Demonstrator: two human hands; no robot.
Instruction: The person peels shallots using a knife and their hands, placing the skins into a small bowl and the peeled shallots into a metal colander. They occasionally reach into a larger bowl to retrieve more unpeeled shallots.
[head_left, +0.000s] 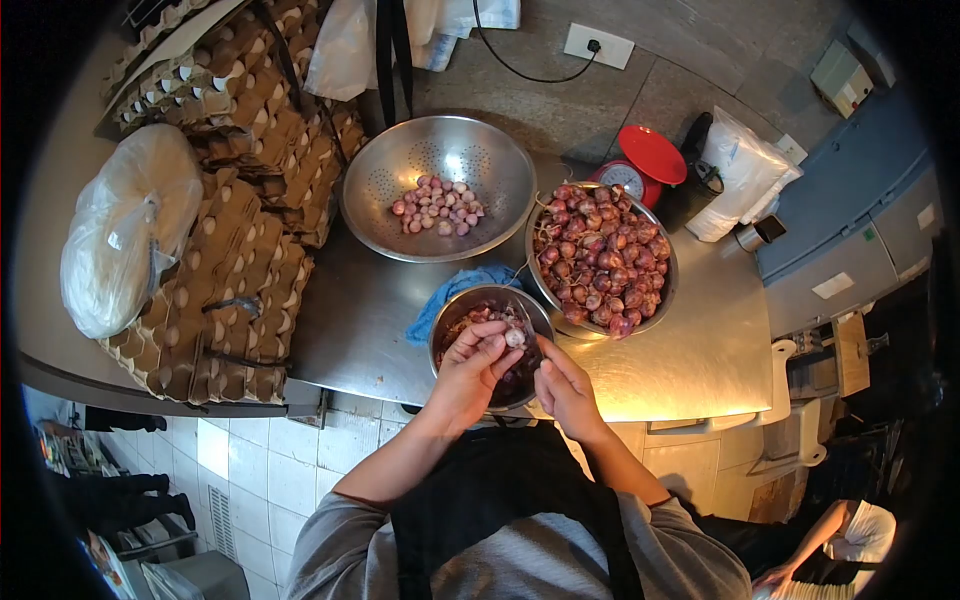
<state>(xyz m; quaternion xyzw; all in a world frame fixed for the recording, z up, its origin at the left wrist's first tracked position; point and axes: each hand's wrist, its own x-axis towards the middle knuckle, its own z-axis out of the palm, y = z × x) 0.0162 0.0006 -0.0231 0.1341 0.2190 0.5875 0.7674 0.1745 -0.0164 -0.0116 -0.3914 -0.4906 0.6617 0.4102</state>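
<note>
I hold 1 shallot (514,337) at the fingertips of my left hand (468,372), pinched closed around it, just above the small steel bowl (445,325) that sits at the near edge of the steel table (690,360). The bulb lies up and to the right of my left palm, pointing toward my right hand (566,392). My right hand sits just beside it, below and to the right, fingers curled; I cannot tell whether it grips anything. So the shallot sits between both hands, touching the left, a short reach from the right thumb. Its long axis I cannot make out. Behind the small bowl, the colander (380,180) with peeled shallots lies up-left, and the big bowl of unpeeled shallots (600,258) up-right, nearer my right hand.
</note>
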